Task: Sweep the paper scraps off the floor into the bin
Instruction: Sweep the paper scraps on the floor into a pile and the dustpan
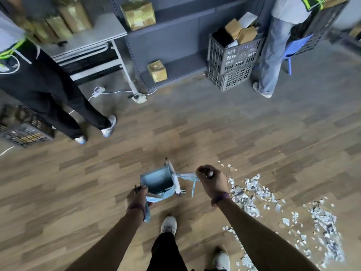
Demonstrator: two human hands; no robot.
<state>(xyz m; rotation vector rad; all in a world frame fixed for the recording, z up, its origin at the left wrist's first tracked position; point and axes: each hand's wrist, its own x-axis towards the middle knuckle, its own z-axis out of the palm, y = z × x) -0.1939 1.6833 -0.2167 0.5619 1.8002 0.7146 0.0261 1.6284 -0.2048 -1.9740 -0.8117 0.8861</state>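
Floor (195, 133): wood-look planks under everything.
Paper scraps (252, 194): loose band on the right, long axis running from just beside the right hand (212, 182) out to the near right.
Dustpan (156, 179): blue, left of the scraps and apart from them (no bin that I can pick out).
Right hand: nearer the scraps, fingers curled round a dark handle top (208, 172).
Left hand (136, 198): gripping a thin handle (154, 195) by the dustpan.
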